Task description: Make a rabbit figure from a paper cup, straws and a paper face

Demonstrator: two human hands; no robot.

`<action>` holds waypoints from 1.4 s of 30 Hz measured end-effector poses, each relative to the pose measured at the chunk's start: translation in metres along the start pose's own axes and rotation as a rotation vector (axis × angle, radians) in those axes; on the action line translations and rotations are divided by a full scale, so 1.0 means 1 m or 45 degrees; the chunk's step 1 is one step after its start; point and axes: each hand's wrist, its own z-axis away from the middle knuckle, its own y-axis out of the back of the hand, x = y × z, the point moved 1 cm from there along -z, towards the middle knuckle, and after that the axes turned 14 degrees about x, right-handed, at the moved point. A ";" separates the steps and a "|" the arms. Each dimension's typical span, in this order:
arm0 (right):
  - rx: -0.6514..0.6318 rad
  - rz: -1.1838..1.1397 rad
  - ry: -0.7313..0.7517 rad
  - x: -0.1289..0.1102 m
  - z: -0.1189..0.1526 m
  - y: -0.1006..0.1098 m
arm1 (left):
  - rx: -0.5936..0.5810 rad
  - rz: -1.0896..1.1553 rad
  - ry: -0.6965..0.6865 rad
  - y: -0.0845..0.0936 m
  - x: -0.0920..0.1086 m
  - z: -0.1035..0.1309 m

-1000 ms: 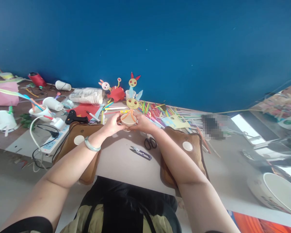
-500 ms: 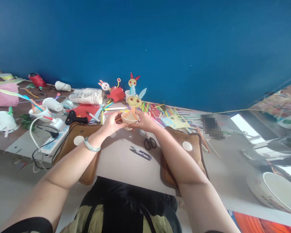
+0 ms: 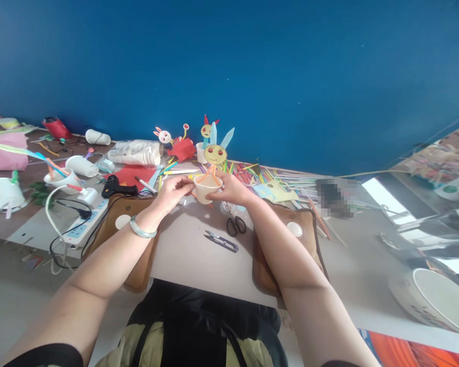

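Observation:
A white paper cup (image 3: 206, 192) with orange strips rising from its mouth is in my right hand (image 3: 229, 187), the thumb across its side. Those strips bear a round yellow smiling face (image 3: 215, 155) with long light-blue ears. At the cup's left side, my left hand (image 3: 176, 191) has its thumb and fingertips pinched together. A bit of orange shows below those fingertips; what they pinch is hidden. Nearer me on the table lie thread snips (image 3: 221, 241) and black-handled scissors (image 3: 236, 226).
Brown cushions (image 3: 290, 244) lie under my forearms. To the left are a black glue gun (image 3: 118, 187), a power strip (image 3: 86, 223) with cords and stacked paper cups (image 3: 135, 153). Coloured sticks (image 3: 245, 176) and finished cup figures (image 3: 206, 131) stand behind, before a blue wall (image 3: 252, 76).
The cup has tipped more upright and come slightly toward me, its face and ears standing higher. My left fingers have shifted from holding round the cup to a pinch at its left side.

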 end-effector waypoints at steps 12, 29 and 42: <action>-0.022 0.058 -0.049 -0.003 -0.001 0.006 | -0.083 0.079 0.059 0.000 0.005 0.003; -0.102 -0.066 -0.105 0.008 0.004 -0.003 | -0.361 -0.067 -0.091 0.001 0.008 0.004; -0.037 0.028 -0.120 0.013 -0.002 0.011 | -0.199 -0.145 -0.134 0.002 0.004 -0.001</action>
